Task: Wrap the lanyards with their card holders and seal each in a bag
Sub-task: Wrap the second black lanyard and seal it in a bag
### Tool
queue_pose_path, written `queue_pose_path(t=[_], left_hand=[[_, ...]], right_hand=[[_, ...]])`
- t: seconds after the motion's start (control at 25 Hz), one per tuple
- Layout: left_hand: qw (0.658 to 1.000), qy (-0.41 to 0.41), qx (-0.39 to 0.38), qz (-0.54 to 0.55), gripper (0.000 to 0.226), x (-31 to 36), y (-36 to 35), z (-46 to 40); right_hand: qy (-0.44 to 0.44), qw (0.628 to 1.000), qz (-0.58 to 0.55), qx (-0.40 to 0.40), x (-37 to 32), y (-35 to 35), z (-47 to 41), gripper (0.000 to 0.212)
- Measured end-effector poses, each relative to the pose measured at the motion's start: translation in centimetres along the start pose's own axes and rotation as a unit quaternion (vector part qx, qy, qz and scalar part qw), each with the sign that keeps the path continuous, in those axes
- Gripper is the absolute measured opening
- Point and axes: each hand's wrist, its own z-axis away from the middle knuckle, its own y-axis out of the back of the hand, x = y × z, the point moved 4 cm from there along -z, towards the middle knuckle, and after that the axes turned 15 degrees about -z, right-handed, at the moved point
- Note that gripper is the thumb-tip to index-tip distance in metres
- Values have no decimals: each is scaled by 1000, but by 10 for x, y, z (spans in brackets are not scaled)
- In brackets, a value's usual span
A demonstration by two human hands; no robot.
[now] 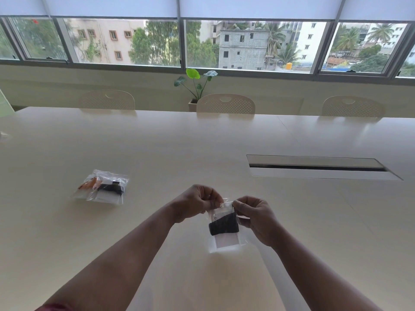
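Note:
A small clear bag (225, 242) hangs upright between my hands, just above the table. Inside it a black lanyard (224, 223) is wound around a white card holder (226, 240). My left hand (195, 202) pinches the bag's top edge at the left. My right hand (256, 217) pinches the top edge at the right. To the left on the table lie two filled clear bags, one holding a black lanyard (110, 189) and one, partly under it, holding an orange lanyard (86, 184).
The large pale table (179, 153) has a recessed cable slot (318, 167) at the right. Three perforated chairs stand along its far side, with a potted plant (195, 86) and windows behind them.

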Motion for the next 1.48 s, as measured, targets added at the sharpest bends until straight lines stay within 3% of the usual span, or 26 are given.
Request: queue_pose_path(t=[0.56, 0.96, 1.28, 1.48], left_hand=[[1000, 6, -1, -6, 8, 2, -2, 1], [1000, -2, 7, -16, 9, 5, -4, 2], [999, 11, -11, -49, 11, 5, -1, 6], [998, 17, -16, -59, 18, 3, 0, 8]], right_hand=[[23, 999, -22, 4, 3, 5, -1, 9], [-18, 995, 92, -33, -12, -1, 3, 12], [16, 990, 135, -35, -8, -5, 4, 12], [-39, 983, 172, -58, -5, -4, 5, 12]])
